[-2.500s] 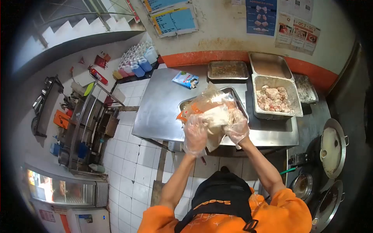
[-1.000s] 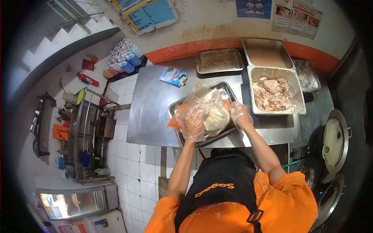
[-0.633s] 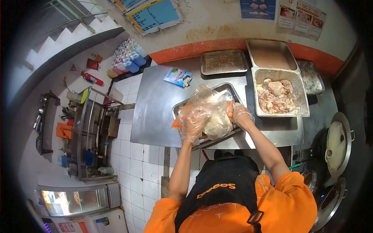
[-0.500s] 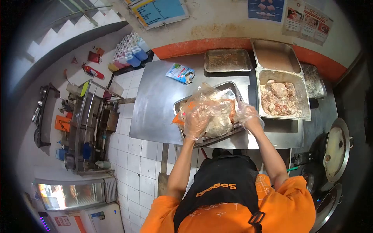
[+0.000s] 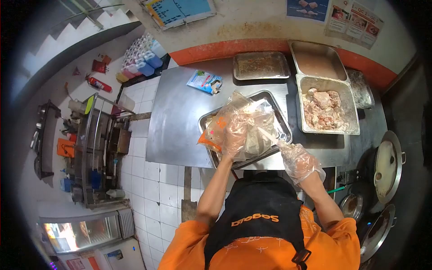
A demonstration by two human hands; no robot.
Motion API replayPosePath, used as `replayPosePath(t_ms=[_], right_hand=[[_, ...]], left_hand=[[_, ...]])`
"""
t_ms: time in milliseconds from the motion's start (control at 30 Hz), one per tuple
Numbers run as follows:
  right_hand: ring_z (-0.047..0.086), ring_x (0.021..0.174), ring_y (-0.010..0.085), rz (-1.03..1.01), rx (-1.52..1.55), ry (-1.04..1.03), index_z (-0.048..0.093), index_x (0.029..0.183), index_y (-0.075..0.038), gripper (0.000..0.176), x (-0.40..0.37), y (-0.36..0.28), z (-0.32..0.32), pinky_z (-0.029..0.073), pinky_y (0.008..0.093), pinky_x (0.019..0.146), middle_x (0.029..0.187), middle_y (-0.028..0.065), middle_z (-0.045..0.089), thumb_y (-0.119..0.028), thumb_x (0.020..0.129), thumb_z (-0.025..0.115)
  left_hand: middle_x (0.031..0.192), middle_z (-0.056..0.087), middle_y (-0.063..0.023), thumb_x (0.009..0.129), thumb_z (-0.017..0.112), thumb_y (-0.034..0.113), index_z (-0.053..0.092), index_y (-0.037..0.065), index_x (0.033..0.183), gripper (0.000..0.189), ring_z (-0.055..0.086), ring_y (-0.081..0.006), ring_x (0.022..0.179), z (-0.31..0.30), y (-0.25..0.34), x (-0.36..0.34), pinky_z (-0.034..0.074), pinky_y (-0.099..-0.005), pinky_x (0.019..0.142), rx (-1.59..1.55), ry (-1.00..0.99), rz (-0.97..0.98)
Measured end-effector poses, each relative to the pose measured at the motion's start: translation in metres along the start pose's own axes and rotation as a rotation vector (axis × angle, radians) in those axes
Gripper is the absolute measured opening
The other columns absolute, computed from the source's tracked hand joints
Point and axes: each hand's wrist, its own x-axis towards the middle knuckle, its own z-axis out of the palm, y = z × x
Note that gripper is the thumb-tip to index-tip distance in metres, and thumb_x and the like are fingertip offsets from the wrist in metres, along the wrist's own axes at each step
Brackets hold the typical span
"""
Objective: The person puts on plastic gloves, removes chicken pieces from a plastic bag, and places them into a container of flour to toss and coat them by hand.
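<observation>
A clear plastic bag [image 5: 258, 146] with orange print and pale contents lies in a metal tray [image 5: 284, 123] at the table's front edge. My left hand [image 5: 236, 137], in a clear plastic glove, is closed on the bag's upper side. Out to the right of the bag is my gloved right hand [image 5: 300, 163], with its fingers closed around the end of a thin pale strip [image 5: 268, 135]. The strip runs from the bag's right side toward that hand. I cannot tell whether it is part of the bag.
A deep steel pan of coated meat pieces [image 5: 325, 108] stands at the right, with another pan [image 5: 320, 60] behind it. A shallow tray [image 5: 261, 66] and a blue-white packet [image 5: 204, 82] lie at the back. Large cooking pans [image 5: 389, 166] are at the far right.
My right hand has moved from the tray's right edge down toward me, with a pale strip now stretching from the bag. My left hand stays on the bag.
</observation>
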Motion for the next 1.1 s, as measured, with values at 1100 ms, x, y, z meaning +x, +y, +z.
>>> replayPosePath(t_ms=[1100], right_hand=[[0.061,0.104,0.0377,0.504,-0.001,-0.245,0.056,0.122,-0.006,0.036,0.101,0.045,0.098,0.049,0.0443,0.089,0.111,0.0212,0.064,-0.014,0.087,0.057]], left_hand=[[0.102,0.067,-0.0144,0.078,0.071,0.040,0.066,0.009,0.108,0.043,0.064,-0.0316,0.099,-0.024,0.061,0.044,0.049,-0.0435,0.089,0.883,-0.224,0.516]])
